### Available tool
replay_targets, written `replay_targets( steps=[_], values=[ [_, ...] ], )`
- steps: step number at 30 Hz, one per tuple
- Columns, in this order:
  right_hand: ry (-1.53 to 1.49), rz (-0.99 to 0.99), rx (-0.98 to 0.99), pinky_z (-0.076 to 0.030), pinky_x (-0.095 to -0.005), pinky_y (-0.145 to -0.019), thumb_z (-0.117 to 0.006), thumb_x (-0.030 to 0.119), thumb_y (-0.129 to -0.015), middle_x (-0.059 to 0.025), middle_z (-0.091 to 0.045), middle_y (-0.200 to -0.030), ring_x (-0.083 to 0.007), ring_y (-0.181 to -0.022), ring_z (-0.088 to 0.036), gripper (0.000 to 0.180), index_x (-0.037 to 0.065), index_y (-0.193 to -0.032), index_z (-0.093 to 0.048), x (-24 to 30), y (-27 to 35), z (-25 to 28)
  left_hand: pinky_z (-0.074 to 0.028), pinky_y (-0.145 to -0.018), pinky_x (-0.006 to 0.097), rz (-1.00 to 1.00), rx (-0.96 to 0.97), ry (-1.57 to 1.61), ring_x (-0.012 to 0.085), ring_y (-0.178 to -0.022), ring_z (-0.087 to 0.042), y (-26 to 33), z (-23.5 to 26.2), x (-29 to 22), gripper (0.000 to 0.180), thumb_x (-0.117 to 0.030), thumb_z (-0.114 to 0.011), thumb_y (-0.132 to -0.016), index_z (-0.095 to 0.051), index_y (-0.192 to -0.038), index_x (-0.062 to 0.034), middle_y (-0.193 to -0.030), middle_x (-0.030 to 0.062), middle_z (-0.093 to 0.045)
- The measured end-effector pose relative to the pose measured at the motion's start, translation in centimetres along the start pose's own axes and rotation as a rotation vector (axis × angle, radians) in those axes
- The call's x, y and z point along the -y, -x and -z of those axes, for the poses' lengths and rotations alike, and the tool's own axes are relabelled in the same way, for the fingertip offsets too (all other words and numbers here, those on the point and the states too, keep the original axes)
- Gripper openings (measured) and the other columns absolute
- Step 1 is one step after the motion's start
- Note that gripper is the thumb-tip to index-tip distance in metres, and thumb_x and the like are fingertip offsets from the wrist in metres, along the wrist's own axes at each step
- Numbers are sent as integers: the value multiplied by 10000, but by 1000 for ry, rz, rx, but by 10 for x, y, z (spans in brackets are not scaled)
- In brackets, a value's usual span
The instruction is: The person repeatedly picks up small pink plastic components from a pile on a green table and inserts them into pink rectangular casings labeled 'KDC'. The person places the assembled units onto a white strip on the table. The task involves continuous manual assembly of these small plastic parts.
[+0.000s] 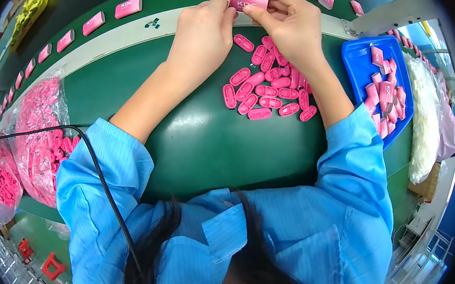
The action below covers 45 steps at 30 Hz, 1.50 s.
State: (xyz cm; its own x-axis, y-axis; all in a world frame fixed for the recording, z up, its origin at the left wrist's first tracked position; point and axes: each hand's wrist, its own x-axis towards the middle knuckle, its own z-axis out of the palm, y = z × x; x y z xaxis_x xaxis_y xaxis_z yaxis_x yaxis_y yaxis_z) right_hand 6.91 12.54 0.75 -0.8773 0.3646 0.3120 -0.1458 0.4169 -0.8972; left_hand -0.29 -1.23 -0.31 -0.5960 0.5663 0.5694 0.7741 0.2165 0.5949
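Observation:
Both hands meet at the far edge of the green table around one pink, flattened tube-shaped housing (247, 0) with pale print. My left hand (202, 33) is closed at the housing's left end, where its fingertips partly hide what they press. My right hand (296, 25) pinches the right part between thumb and fingers. Just below the hands lies a loose heap of pink oval end caps (268, 91), several showing their hollow side.
A blue tray (350, 61) of pink housings stands at the right. Beyond a pale rail (111, 38), a belt carries spaced-out pink housings (128, 7). Clear bags (36, 134) of small pink parts lie at the left. A black cable (99, 168) crosses my left sleeve.

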Motion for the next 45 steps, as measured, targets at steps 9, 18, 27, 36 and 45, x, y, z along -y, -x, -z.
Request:
replay_targets(
  steps=[9,18,27,36,45],
  values=[
    [-110,-107,173,-487,-226,-624,-629,97,-835,-78,-655,-860,-114,-673,-603,190,-38,-966,-604,-19,-45,-24,-503,-696,361,291,45,118,330,-725,-636,-23,15,43,244,-170,-562,-823,-650,-1007,-36,-794,160,-656],
    [867,76,93,-492,-411,-728,-614,301,-799,-186,-644,-843,-344,-826,-624,325,-18,-863,-637,-34,-91,-29,-481,-801,336,135,27,-522,277,-881,-615,-31,37,105,455,-310,-667,-775,-604,-1133,-36,-987,148,-637],
    [-86,-207,242,-515,-232,-741,-661,115,-819,-98,-650,-943,-127,-799,-629,324,-29,-1093,-562,-24,-43,29,-466,-831,324,-228,414,-17,295,-940,-563,4,17,27,313,-147,-712,-713,-644,-1007,-64,-995,104,-582],
    [-340,-256,217,-512,-227,-765,-644,98,-836,-91,-644,-959,-130,-827,-627,305,-20,-1098,-543,-23,-7,20,-467,-730,229,565,332,736,90,-871,-571,-12,13,34,308,-180,-690,-805,-626,-1045,1,-936,21,-620],
    [-435,-229,157,-524,-234,-778,-626,55,-840,-105,-636,-983,-141,-851,-630,283,-40,-1092,-538,-24,-5,8,-524,-819,244,588,176,889,133,-900,-619,-3,5,24,319,-142,-639,-850,-586,-1122,15,-1016,84,-633]
  ],
)
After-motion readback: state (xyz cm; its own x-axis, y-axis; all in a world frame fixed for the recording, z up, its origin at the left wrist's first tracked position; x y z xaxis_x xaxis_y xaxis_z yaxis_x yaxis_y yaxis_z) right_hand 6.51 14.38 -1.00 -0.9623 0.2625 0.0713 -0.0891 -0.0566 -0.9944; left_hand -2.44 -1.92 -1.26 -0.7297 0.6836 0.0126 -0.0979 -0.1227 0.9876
